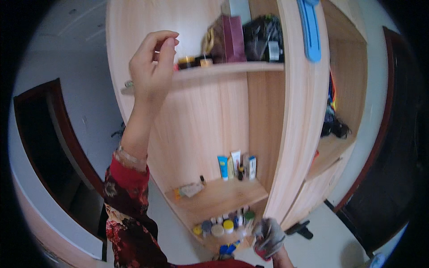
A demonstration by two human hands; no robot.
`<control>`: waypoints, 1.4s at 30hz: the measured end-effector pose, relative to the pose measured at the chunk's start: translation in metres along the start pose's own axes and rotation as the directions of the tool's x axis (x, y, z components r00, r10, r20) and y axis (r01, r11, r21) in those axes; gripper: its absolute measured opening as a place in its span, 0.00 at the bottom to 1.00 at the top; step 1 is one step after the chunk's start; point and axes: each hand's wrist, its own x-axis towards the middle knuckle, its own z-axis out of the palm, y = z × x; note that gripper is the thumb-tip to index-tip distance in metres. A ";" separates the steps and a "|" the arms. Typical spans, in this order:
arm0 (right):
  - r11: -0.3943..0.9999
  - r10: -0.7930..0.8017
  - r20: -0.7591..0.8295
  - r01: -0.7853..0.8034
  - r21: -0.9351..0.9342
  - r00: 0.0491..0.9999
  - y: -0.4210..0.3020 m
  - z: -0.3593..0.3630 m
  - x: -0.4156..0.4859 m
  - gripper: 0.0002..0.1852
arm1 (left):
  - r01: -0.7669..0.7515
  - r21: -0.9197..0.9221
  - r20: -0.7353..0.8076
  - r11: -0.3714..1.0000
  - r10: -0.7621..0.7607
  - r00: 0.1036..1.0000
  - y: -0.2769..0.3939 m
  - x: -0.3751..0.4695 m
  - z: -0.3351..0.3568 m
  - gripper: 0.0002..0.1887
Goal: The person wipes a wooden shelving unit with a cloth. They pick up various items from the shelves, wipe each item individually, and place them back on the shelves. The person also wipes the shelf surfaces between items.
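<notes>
My left hand [152,65] is raised in front of the upper wooden shelf [231,68], fingers loosely curled and thumb against them; I see nothing in it. Behind its fingertips, small jars [186,61] with yellow and dark parts stand on that shelf. A small green item [129,83] lies at the shelf's left end, beside my wrist. Low at the right, my right hand [282,258] holds a bunched grey cloth [269,232], which hides most of the fingers. The cloth is close to the lowest shelf with several jars and bottles [218,229].
A maroon paper bag [234,38] and a black plastic bag [263,37] fill the upper shelf's right side. Tubes [223,166] and small boxes [252,167] stand on the middle shelf, a pale packet [191,190] at its left. A blue plastic piece [310,30] is on the cabinet's upright.
</notes>
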 end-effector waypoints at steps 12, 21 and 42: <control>0.731 -0.203 0.203 0.286 -0.620 0.958 0.014 -0.004 0.004 0.24 | 0.678 0.243 0.428 0.693 -0.704 0.566 -0.043 -0.379 -0.021 0.07; 0.846 -0.178 0.152 0.231 -0.481 0.972 0.007 0.020 -0.002 0.18 | 0.725 0.220 0.572 0.653 -0.688 0.447 0.014 -0.444 -0.011 0.09; 0.932 -0.296 0.219 0.332 -0.149 0.930 0.020 0.022 -0.007 0.12 | 0.618 0.577 0.292 0.533 -0.842 0.453 -0.087 -0.440 0.076 0.19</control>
